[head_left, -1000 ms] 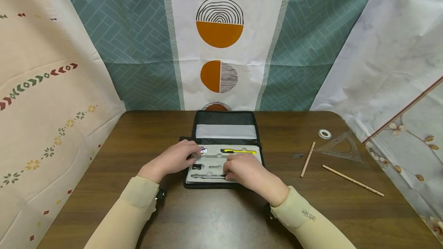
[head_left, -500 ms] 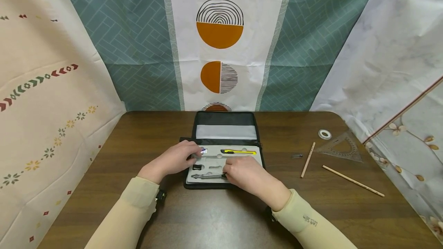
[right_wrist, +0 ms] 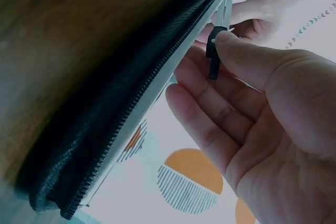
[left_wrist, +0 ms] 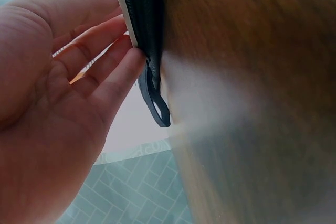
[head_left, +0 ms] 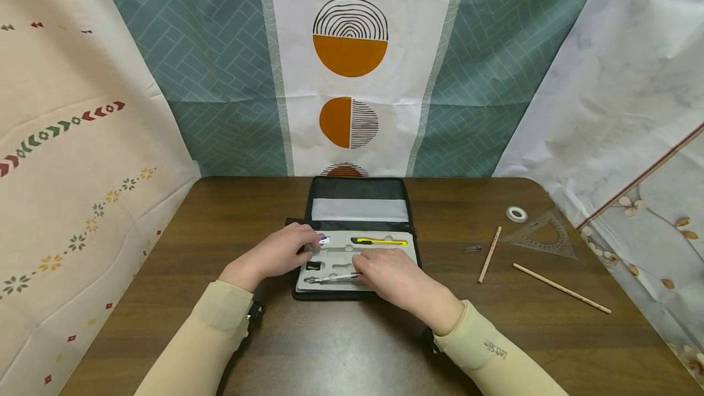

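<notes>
A black zip case lies unfolded on the table, with a pale foam tray in its near half. My right hand pinches the black head of a drawing compass between thumb and fingers. The compass's metal legs point left over the tray's front slot, tilted up at the held end. My left hand rests its fingertips on the tray's left edge, near an eraser. In the left wrist view its fingers touch the case's side, above a black loop. A black sharpener sits in the tray.
A yellow utility knife lies in the tray's back slot. On the table's right are a tape roll, a clear set square, a short pencil, a longer pencil and a small dark metal piece.
The compass's head end has risen out of its slot in my right hand, while its leg tips stay low on the left. My left hand has stayed in place.
</notes>
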Tool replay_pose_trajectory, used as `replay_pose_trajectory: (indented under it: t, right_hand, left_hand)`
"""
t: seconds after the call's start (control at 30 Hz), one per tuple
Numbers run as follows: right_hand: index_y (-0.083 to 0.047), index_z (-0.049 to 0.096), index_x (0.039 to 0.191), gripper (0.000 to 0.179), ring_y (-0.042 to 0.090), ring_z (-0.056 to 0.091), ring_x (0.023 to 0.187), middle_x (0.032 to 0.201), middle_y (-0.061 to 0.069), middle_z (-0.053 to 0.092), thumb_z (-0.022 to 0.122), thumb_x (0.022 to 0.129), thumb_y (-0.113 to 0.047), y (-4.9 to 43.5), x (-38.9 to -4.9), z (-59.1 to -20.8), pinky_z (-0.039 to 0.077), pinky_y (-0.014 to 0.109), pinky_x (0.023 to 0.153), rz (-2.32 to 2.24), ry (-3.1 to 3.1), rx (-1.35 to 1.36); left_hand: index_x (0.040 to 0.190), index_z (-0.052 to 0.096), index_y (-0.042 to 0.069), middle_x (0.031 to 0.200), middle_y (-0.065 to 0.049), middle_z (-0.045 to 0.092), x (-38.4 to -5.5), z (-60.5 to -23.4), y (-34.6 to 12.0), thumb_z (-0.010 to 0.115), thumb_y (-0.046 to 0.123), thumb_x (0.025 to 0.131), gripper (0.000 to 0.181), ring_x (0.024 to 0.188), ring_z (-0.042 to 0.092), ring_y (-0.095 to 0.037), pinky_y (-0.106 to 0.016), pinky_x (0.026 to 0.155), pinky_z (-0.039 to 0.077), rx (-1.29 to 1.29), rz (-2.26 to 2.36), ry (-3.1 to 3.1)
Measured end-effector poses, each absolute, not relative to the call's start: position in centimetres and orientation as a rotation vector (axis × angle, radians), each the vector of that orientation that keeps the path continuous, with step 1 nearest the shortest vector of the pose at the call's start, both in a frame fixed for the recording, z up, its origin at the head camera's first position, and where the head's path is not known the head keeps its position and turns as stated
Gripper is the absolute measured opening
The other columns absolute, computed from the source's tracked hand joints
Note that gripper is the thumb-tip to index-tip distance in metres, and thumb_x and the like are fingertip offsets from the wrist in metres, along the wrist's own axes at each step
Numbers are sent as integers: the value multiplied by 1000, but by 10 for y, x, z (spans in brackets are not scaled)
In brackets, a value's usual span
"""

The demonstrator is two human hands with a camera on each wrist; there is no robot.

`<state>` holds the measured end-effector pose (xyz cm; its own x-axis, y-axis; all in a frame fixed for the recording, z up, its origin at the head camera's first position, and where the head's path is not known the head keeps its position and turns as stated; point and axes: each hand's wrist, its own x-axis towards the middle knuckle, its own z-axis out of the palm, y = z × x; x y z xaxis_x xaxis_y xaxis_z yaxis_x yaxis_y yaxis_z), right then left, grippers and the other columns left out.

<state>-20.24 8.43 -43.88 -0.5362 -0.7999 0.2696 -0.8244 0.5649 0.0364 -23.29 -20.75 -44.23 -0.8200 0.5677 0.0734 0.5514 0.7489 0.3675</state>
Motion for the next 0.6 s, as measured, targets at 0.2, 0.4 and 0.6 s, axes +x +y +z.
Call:
replay_pose_trajectory:
  t: [0.2,0.4,0.6]
  right_hand:
    - [-17,58,84,38,14,64,69,77,-7,60,96,86,-14,84,-204,-439,50,30,61,229,-2534,1393]
    - [-18,67,87,32,14,67,75,85,-7,67,98,82,-9,86,-204,-438,54,31,66,344,-2572,1417]
    - [-19,73,91,29,14,72,86,94,-6,73,95,83,-1,88,-204,-435,58,32,75,387,-2628,1458]
  left_hand:
    - [118,78,12,124,-2,73,-232,-443,-207,77,1,101,20,118,65,-26,-49,100,56,925,585,2908]
    - [118,79,12,125,-2,73,-232,-443,-207,77,1,101,20,117,65,-25,-49,100,56,907,577,2906]
    - [118,79,13,125,-2,73,-234,-444,-207,77,2,102,20,118,64,-25,-48,100,56,901,571,2907]
